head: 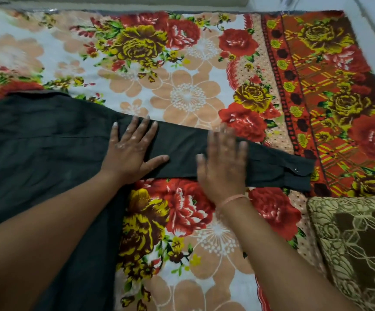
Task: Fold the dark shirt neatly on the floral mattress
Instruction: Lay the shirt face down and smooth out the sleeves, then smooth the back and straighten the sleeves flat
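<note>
I see the dark cotton shirt (pixel 36 140) flat on the floral mattress (pixel 182 75), sleeve (pixel 271 167) stretched right. Left hand (pixel 132 149) and right hand (pixel 223 162) both spread, palms pressing the sleeve.

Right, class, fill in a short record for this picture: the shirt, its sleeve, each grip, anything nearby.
dark shirt: spread on the floral mattress, not yet folded
sleeve: stretched out to the right, cuff flat
left grip: fingers straight, pressing the sleeve near the shoulder
right grip: flat on the sleeve, blurred
nearby: brown patterned cushion
</note>
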